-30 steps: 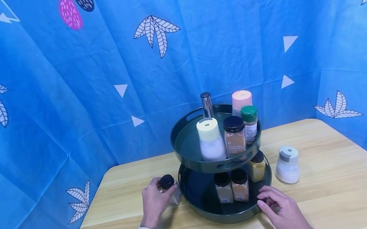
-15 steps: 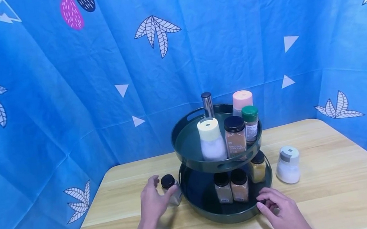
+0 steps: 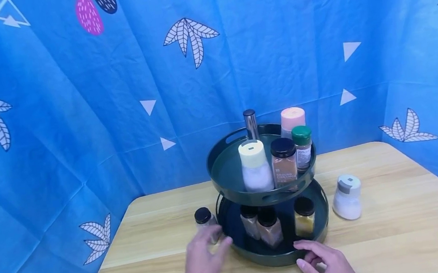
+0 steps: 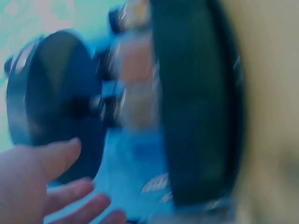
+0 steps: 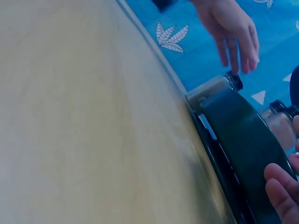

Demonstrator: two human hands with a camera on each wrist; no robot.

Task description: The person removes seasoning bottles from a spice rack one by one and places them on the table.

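Observation:
A dark green two-tier turntable stands on the table. My right hand [image 3: 324,262] is at the front rim of its lower tray [image 3: 264,261], fingers over the edge and thumb against the outer wall. Inside that tray are two brownish spice jars, one of them the front spice jar [image 3: 269,229], and a yellow spice jar [image 3: 304,217], all black-capped. My left hand [image 3: 205,260], blurred, has its fingers spread near the tray's left side and holds nothing. Just beyond it, a black-capped spice jar [image 3: 204,218] stands on the table, partly hidden by the fingers.
The upper tray [image 3: 223,178] carries a cream-capped shaker [image 3: 255,168], a ground cinnamon jar [image 3: 284,165], a green-capped jar [image 3: 302,147], a pink-capped container [image 3: 292,120] and a slim metallic bottle [image 3: 250,124]. A white shaker [image 3: 347,198] stands right of the turntable. Blue curtain surrounds the table.
The lower tray has turned, bringing the yellow jar forward and the brownish jars leftward; my right hand shifted left with the rim. My left hand let go of the jar and moved right and nearer.

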